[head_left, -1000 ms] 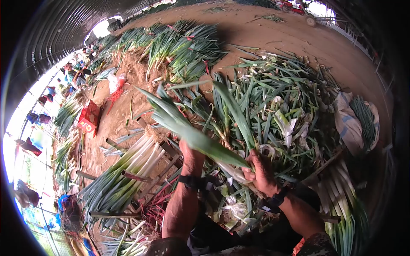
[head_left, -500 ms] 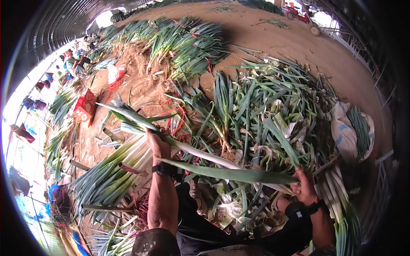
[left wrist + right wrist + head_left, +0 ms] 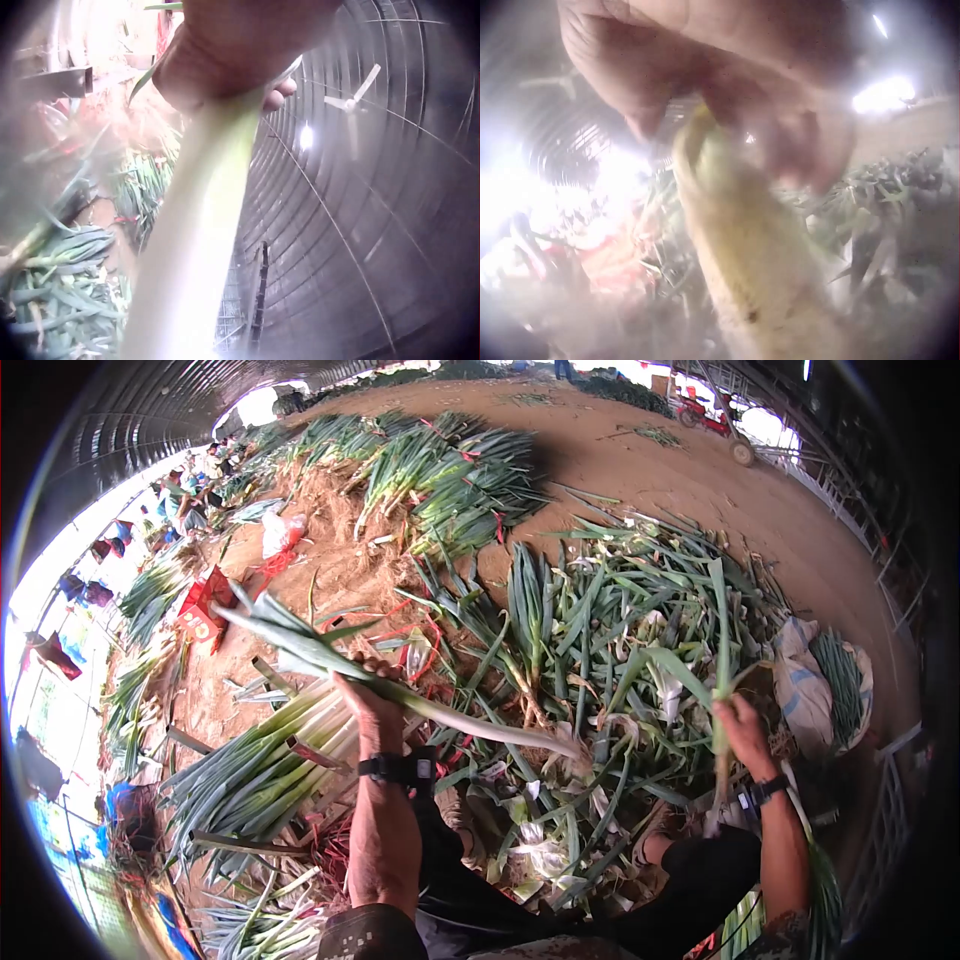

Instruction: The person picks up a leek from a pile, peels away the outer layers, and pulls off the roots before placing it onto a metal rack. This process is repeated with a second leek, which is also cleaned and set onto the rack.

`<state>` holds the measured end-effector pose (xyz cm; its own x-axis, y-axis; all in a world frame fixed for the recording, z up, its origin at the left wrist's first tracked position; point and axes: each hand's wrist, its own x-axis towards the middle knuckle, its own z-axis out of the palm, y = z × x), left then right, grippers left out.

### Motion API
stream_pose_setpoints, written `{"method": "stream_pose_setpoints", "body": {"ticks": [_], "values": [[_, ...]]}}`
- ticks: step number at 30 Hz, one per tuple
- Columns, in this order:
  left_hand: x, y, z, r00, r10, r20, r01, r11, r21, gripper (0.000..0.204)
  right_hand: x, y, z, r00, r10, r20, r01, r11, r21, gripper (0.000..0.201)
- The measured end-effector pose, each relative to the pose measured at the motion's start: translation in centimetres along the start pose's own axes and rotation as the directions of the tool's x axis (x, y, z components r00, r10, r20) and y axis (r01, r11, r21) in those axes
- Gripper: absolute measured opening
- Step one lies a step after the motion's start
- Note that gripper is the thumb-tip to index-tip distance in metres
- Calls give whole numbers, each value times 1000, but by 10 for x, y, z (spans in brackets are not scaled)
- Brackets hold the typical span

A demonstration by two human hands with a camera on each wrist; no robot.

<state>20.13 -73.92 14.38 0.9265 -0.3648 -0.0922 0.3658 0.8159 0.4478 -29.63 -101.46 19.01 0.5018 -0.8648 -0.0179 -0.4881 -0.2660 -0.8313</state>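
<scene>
Far out to the left of the left hand, and beyond it, stands a red box (image 3: 203,610) with pale lettering. Nearer, just left of and below the hand, a stack of green onions (image 3: 250,765) lies among short metal posts (image 3: 250,846). The left hand (image 3: 372,703) is clamped round a long green onion (image 3: 478,723), whose leaves point away to the hand's left while its pale shank slants down to the right, root end in the air between the hands. Beyond and left of the right hand spreads a heap of loose leaves (image 3: 630,600). The right hand (image 3: 742,728) grips a peeled leaf (image 3: 723,630), its blade rising above the fingers and its yellowish sheath hanging below. A pale sack (image 3: 803,690) sits near, to that hand's right.
</scene>
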Motion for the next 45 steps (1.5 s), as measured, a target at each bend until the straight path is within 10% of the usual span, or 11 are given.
{"method": "stream_pose_setpoints", "body": {"ticks": [2,6,10,15,19,24,29,34,35,38,45], "values": [[-8,-5,16,994,-105,37,107,992,-71,50,27,60,19,965,-258,56,254,852,-458,54],[-18,-21,36,944,-166,284,217,963,-159,53,-5,-67,87,939,-187,289,180,982,51,28],[-54,-28,73,918,-214,333,274,951,-146,44,-29,-134,150,794,-499,347,503,860,86,26],[-62,-41,73,875,-245,418,336,929,-157,51,-32,-160,193,830,-324,455,258,945,201,22],[-59,-43,71,865,-263,427,351,925,-143,58,-33,-157,207,821,-501,276,495,864,96,11],[-63,-38,68,763,-271,587,413,902,-121,61,-22,-133,201,929,-171,329,104,972,209,14],[-44,-23,56,634,-186,751,410,904,-121,55,-26,-115,172,812,-98,576,-455,511,729,17],[-34,-9,46,633,-174,754,347,935,-75,52,-23,-63,133,856,-199,476,121,974,190,19],[-32,-6,44,648,-164,744,321,944,-72,52,-13,-24,130,862,-417,288,463,879,-113,15],[-33,-4,45,678,-125,725,258,963,-75,52,10,90,114,945,-292,149,318,709,-630,14],[-39,-11,50,760,-158,631,260,963,-71,42,-5,-25,129,854,-480,204,521,790,-324,30]]}}
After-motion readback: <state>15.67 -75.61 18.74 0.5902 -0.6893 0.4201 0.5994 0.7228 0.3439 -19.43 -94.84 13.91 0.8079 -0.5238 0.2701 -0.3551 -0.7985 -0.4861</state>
